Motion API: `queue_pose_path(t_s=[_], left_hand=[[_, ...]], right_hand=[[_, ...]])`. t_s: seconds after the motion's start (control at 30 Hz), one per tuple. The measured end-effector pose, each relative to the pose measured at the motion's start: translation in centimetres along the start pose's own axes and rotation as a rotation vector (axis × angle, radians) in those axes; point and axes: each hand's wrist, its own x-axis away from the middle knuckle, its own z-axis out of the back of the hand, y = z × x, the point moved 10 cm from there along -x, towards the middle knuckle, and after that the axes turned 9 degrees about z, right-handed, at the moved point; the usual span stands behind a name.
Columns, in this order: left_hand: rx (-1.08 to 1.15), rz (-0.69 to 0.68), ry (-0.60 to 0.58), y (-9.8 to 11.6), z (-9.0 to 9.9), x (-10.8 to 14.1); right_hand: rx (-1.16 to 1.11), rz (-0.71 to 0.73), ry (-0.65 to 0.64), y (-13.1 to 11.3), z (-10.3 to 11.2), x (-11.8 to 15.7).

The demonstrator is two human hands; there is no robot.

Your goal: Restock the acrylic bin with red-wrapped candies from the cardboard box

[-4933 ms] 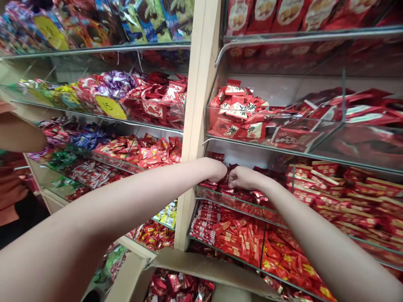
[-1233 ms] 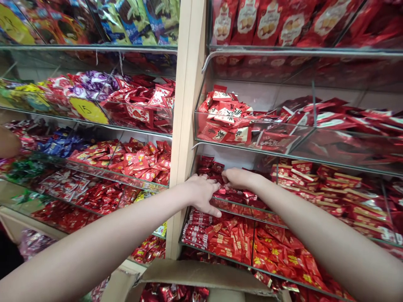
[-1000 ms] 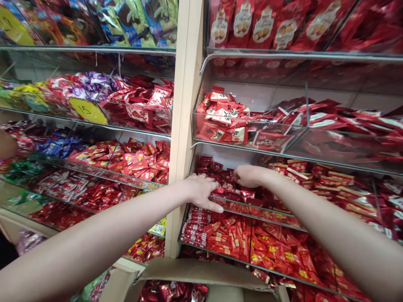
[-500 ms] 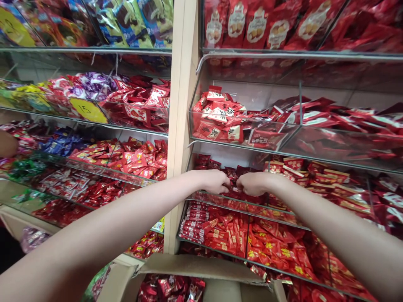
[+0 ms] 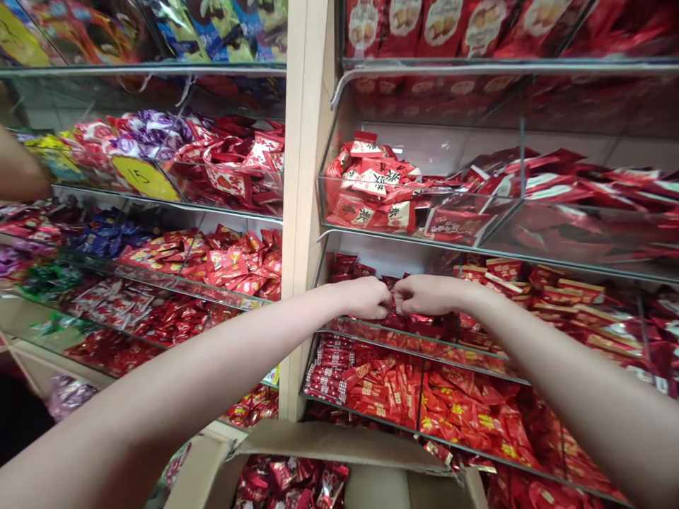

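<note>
Both arms reach into a shelf bin right of the wooden post. My left hand (image 5: pixel 370 297) is curled over dark red wrapped candies (image 5: pixel 346 265), fingers closed and pointing right. Facing it, nearly touching, my right hand (image 5: pixel 421 295) has its fingers bent and pressed together. Anything between the fingertips is too small to make out. A clear bin front (image 5: pixel 382 332) runs just below the hands. Under it lie red packets with yellow print (image 5: pixel 461 410).
An open cardboard box (image 5: pixel 339 442) with dark red candies (image 5: pixel 289 484) stands at the bottom. The wooden post (image 5: pixel 300 212) divides the shelves. Red and white packets (image 5: pixel 379 177) fill the bin above. Another person's arm (image 5: pixel 18 170) shows at the left edge.
My hands have come closer together, the right one shifting left toward the left one. The other person's arm appears higher and further in at the left. The view has shifted slightly.
</note>
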Motion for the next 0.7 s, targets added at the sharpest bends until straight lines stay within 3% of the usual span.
queue_pose_path(t_s=[0.1,0.27,0.43,0.57,0.7], left_hand=[[0.044,0.068,0.031,-1.3,-0.2,-0.2],[0.162,0.083,-0.003,-2.1,-1.0,-0.2],[0.204,0.089,-0.005,-2.3,0.0,0.8],[0.225,0.029,-0.151,-2.4,-0.7,1.7],[0.239,-0.012,-0.220,-2.4,-1.2,1.8]], right_hand=[[-0.116,0.052,-0.013,-0.4,-0.9,0.8],[-0.079,0.111,-0.044,-0.5,-3.2,0.1],[-0.036,0.166,-0.035,-0.8,-3.6,-0.6],[-0.082,0.213,-0.113,-1.1,-3.9,-0.4],[-0.042,0.189,-0.121,-0.9,-4.0,-0.7]])
